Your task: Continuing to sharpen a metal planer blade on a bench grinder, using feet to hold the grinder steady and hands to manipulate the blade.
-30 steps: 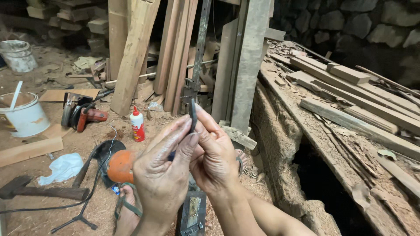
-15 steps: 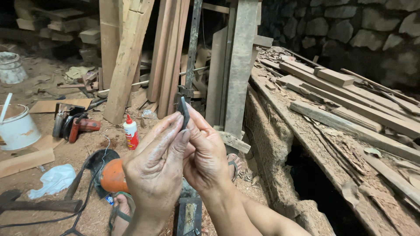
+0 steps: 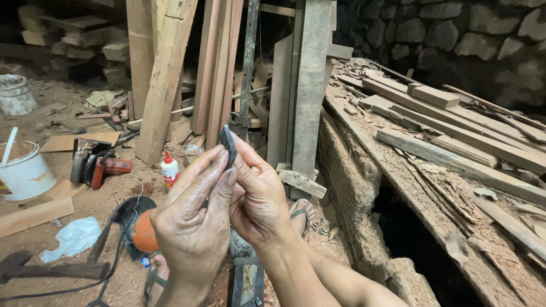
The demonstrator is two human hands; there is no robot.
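Both my hands are raised in front of me, pressed together around a small flat dark metal blade (image 3: 228, 145) that stands upright between the fingertips. My left hand (image 3: 193, 222) pinches it from the left with thumb and fingers. My right hand (image 3: 259, 196) grips it from the right, fingers curled behind. Only the blade's top end shows; the rest is hidden by my fingers. Below the hands lies a dark hand plane body (image 3: 246, 281) on the dirt floor, next to my sandalled feet (image 3: 303, 213).
Planks (image 3: 165, 74) lean upright ahead. A glue bottle (image 3: 169, 170), a red power tool (image 3: 99, 165), an orange tool (image 3: 142, 232), a white bucket (image 3: 23, 170) and a cable lie left. A stone ledge with boards (image 3: 455, 142) and a dark pit (image 3: 415, 239) are right.
The hands and blade have stayed together, shifting slightly lower and left in view as the camera moved closer. The grip is unchanged.
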